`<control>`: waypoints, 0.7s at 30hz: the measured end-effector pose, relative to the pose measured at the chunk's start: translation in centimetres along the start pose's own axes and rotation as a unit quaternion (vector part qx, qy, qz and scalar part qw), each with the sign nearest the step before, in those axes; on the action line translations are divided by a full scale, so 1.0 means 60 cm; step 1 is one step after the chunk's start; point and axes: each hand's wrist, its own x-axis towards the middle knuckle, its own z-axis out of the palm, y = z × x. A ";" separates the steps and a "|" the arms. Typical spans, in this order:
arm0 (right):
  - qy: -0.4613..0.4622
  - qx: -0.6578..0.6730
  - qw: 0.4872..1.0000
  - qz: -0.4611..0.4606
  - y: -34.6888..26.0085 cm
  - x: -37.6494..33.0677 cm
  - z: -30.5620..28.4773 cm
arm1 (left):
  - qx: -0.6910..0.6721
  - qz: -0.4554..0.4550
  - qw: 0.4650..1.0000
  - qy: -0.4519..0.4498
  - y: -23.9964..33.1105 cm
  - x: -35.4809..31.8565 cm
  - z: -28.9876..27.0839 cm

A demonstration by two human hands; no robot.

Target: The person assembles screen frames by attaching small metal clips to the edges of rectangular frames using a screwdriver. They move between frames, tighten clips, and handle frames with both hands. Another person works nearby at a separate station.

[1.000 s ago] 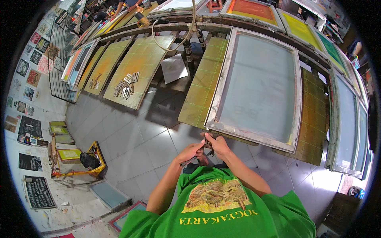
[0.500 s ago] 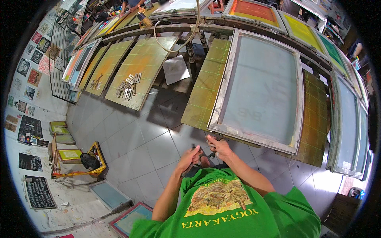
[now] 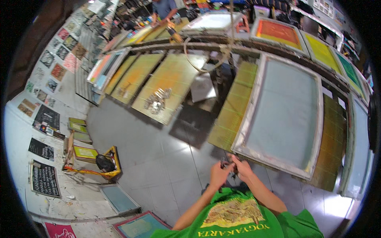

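Both of my hands are together in front of my body, close to the near edge of a large framed screen (image 3: 283,111). My left hand (image 3: 220,174) is closed with its fingers turned inward. Beside it, my right hand (image 3: 243,168) is closed too, its thumb and fingers pinched at the top. Small dark metal pieces (image 3: 235,171) show between the hands. Blur and fingers hide their exact kind. The screen has a pale worn frame with grey-blue mesh, and lies on a yellow-brown board (image 3: 230,107).
Several metal parts (image 3: 157,101) lie on another board (image 3: 174,75) to the left. A cable loop (image 3: 198,70) hangs over the table. Colored screens (image 3: 278,32) line the back. At left stands a yellow-edged crate (image 3: 115,158) by the wall. Another person (image 3: 163,8) is at the far side.
My hands have come together from slightly apart, and the metal pieces they hold now meet between them. The view has swung, so the surroundings sit lower and further right.
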 end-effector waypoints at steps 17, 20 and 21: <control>0.126 0.013 0.992 0.027 0.027 0.036 -0.003 | 0.126 0.031 0.986 0.100 -0.006 -0.013 0.026; 0.137 -0.023 0.990 -0.008 0.036 0.044 -0.011 | 0.133 0.083 0.978 0.136 -0.016 -0.008 0.037; 0.119 -0.026 0.992 -0.018 0.036 0.040 -0.010 | 0.128 0.096 0.977 0.138 -0.035 -0.001 0.043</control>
